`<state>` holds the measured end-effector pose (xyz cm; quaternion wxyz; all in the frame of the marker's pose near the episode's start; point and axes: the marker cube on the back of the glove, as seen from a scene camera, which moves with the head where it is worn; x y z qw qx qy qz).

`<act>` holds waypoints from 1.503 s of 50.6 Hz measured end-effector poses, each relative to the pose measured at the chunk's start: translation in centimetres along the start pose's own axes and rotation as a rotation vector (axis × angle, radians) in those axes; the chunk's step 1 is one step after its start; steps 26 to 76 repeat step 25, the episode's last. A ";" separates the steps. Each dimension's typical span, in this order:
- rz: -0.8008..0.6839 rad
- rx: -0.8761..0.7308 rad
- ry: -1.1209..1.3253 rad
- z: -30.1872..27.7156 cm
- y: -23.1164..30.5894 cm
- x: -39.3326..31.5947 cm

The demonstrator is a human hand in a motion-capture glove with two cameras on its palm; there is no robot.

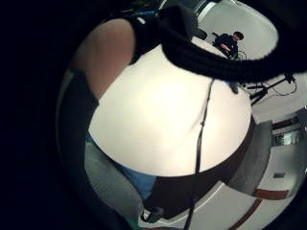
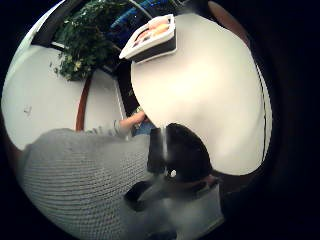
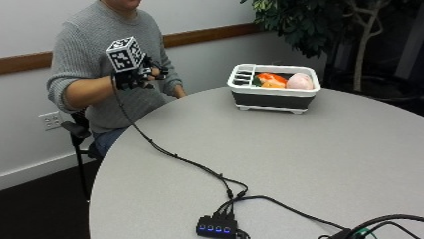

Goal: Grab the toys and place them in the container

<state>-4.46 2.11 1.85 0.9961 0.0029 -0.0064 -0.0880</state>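
In the outside view a white and black container (image 3: 273, 88) stands at the far side of the round grey table (image 3: 278, 159). Inside it lie an orange toy (image 3: 270, 78) and a pink toy (image 3: 299, 80). My gloved right hand (image 3: 140, 75) is raised in front of my chest, away from the table's edge and well left of the container. Its fingers are relaxed and hold nothing. The thumb side palm view shows the container (image 2: 150, 39) far across the table (image 2: 200, 90), with the orange toy (image 2: 157, 28) in it. No loose toy shows on the tabletop.
A black cable (image 3: 172, 155) runs from the glove across the table to a small hub with blue lights (image 3: 215, 229). More cables lie at the near right edge. A potted plant (image 3: 311, 25) stands behind the container. My bare left hand (image 3: 179, 92) is at the table's edge.
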 end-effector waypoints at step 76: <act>0.029 -0.094 -0.015 4.6 2.2 -0.2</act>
